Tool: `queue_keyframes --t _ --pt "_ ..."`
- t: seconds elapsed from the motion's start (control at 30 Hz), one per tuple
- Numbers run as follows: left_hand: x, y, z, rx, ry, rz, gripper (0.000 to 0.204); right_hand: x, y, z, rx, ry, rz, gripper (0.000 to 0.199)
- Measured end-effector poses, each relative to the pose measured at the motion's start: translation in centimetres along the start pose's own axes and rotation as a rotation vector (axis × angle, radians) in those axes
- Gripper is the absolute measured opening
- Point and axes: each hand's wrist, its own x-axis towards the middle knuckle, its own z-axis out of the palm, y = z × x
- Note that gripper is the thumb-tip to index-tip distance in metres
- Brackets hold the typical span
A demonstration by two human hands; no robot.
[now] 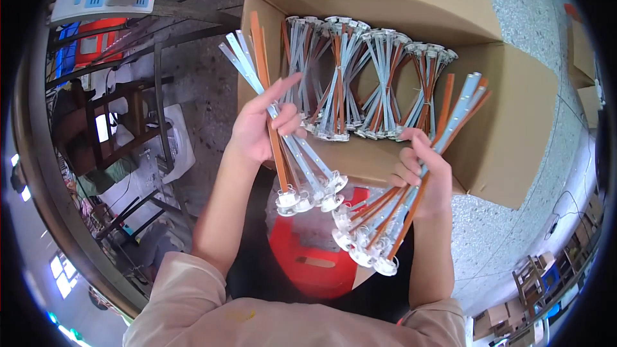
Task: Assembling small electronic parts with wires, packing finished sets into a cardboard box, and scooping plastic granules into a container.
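Now you're mid-sort — left hand (260, 130) clenched on one fan of silver-and-orange flat strips with clear round end caps (290, 154), right hand (425, 177) gripping another fan (392, 212); next, probably, lower them beside the tied bundles (369, 83) in the brown cardboard box (508, 90).

Workshop: carton (514, 109) of bundled strips (360, 83), metal racks (128, 45).

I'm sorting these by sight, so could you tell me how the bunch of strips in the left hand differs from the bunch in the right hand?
The left-hand bunch is smaller and leans up-left; the right-hand bunch is fuller and leans up-right. The left hand has its fingers partly stretched out, while the right hand is closed around its bunch. Both hold silver and orange strips with round clear caps at the lower ends.
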Motion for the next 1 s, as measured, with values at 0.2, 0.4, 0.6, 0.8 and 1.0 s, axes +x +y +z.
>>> queue_keyframes --t 0.2,0.4,0.6,0.8,1.0 --pt "0.3 0.8 -0.4 -0.069 0.126 0.057 0.038 0.5 -0.2 -0.9 -0.043 0.033 -0.04 0.014" --pt "0.1 0.5 0.3 0.011 0.202 0.073 0.047 0.0 0.0 -0.6 -0.031 -0.012 -0.074 0.018" --pt "0.7 -0.4 0.8 0.03 0.281 0.042 0.051 0.5 0.0 0.5 -0.05 -0.038 -0.065 0.013" --pt "1.2 -0.4 0.8 0.044 0.283 0.037 0.053 1.2 -0.2 0.2 -0.012 -0.045 -0.058 0.013" --pt "1.6 -0.4 -0.1 0.058 0.337 0.023 0.038 1.5 -0.5 -0.4 -0.004 -0.014 -0.09 0.012"
